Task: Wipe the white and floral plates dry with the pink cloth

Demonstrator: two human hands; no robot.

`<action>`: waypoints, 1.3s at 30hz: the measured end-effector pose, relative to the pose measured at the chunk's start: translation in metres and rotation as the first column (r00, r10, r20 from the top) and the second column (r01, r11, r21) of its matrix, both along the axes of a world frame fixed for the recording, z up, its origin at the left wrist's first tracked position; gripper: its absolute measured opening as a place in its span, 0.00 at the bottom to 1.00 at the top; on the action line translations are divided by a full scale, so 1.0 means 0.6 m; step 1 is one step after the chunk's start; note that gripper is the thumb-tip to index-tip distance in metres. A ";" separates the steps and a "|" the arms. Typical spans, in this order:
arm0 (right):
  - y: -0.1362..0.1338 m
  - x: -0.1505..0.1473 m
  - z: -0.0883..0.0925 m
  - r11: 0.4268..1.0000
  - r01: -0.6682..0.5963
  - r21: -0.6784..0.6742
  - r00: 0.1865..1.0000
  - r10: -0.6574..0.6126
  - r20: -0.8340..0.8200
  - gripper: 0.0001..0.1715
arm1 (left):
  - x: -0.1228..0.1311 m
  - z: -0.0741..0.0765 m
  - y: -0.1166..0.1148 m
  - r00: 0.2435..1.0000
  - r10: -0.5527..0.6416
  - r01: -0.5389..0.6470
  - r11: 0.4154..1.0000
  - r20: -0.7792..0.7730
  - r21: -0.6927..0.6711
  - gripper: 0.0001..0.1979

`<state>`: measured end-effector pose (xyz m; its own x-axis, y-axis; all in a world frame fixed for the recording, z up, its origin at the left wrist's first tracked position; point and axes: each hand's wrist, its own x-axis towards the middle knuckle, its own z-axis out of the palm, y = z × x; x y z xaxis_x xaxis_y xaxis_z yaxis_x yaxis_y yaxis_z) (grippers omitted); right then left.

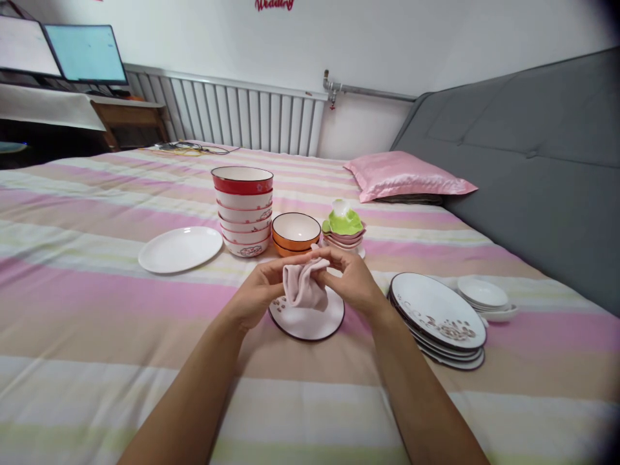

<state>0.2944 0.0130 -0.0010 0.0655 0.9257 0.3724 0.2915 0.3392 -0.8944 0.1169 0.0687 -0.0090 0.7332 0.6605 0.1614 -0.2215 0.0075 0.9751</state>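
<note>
Roughly mid-wipe — left hand, right hand gripped pink cloth over small plate; plate stack at 3 o'clock seemingly pending.

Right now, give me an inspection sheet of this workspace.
Surface: striped bedsheet, flat.
Job's things: pink cloth bunched over small dark-rimmed plate.
Clutter: bowl stack, orange bowl, green dish, white plate, flowered plate stack, white saucers.
Hands: left hand and right hand, fingers pinching the cloth.
Cables: loose cables at far bed edge.
Surroundings: pink pillow, radiator, monitors.
</note>
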 end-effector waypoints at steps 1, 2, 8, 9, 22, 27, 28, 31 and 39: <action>0.000 0.000 0.001 1.000 0.007 0.007 1.000 -0.007 0.001 0.13 | 0.001 0.000 0.000 1.000 0.010 -0.010 1.000 -0.003 -0.001 0.22; 0.000 -0.001 0.002 1.000 0.007 0.013 1.000 -0.007 -0.003 0.12 | 0.001 0.000 0.001 1.000 0.020 -0.020 1.000 0.000 -0.001 0.20; -0.001 0.001 0.006 0.996 0.061 0.071 0.998 -0.058 -0.034 0.09 | 0.002 -0.005 0.007 0.992 0.119 -0.118 0.993 0.044 -0.013 0.10; -0.001 0.002 0.005 0.992 0.084 0.090 0.996 -0.080 -0.049 0.09 | 0.002 -0.006 0.009 0.990 0.134 -0.133 0.991 0.042 -0.026 0.10; -0.015 0.021 0.024 0.870 0.361 0.336 0.932 -0.331 -0.145 0.04 | -0.017 0.012 -0.001 0.911 -0.366 0.366 0.930 -0.190 -0.034 0.13; -0.024 0.002 0.031 0.957 0.092 0.276 0.984 -0.130 0.123 0.06 | -0.012 0.004 0.003 0.987 -0.157 0.158 0.985 0.018 -0.067 0.24; -0.025 -0.005 0.031 0.962 0.045 0.270 0.979 -0.097 0.181 0.07 | -0.008 0.002 0.001 0.993 -0.111 0.115 0.989 0.044 -0.096 0.25; -0.025 -0.025 0.029 0.968 -0.045 0.246 0.956 -0.029 0.290 0.15 | 0.005 -0.002 -0.009 0.996 -0.052 0.064 0.980 0.069 -0.189 0.23; -0.024 -0.040 0.020 0.983 -0.112 0.142 0.973 0.079 0.216 0.20 | 0.011 0.015 -0.014 0.995 0.000 0.053 0.836 0.097 -0.547 0.19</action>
<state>0.2703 -0.0015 0.0111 -0.1147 0.8551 0.5056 0.4256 0.5022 -0.7528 0.1235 0.0606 -0.0002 0.7516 0.6409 -0.1560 -0.2990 0.5419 0.7855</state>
